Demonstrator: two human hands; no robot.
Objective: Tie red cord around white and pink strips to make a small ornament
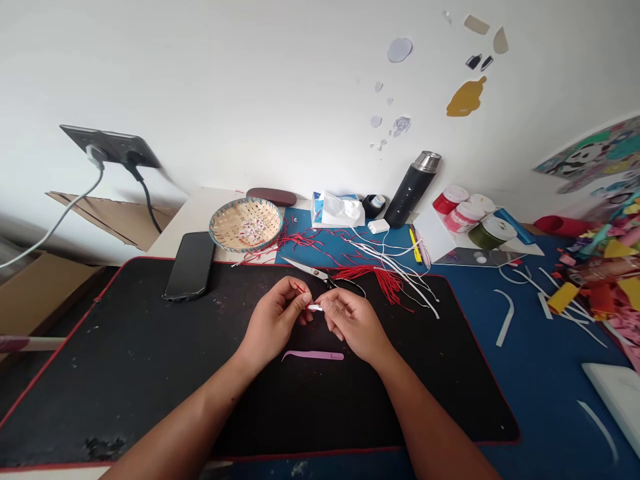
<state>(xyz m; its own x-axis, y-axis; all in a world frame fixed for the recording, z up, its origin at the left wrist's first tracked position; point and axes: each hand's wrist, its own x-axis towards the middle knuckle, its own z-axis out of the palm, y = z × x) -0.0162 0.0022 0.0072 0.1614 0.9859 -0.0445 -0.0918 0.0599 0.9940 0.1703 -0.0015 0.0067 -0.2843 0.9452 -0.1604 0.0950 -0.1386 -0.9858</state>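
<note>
Both my hands meet over the black mat [150, 373]. My left hand [275, 323] is closed, pinching a short red strip [299, 288] between thumb and fingers. My right hand [353, 320] is closed too, pinching the end of a small white strip [315, 307] that bridges the two hands. Purple tweezers [313, 355] lie flat on the mat just below the hands. Scissors [310, 270] rest on the mat just beyond the fingers, next to a bundle of red strips [373, 277].
A woven basket [245, 225] and a black phone [191, 265] sit at the back left. White strips [400, 267], a tissue pack [337, 209], a black flask [414, 189] and paint jars [465, 210] stand behind. Coloured paper scraps [605, 273] pile at right.
</note>
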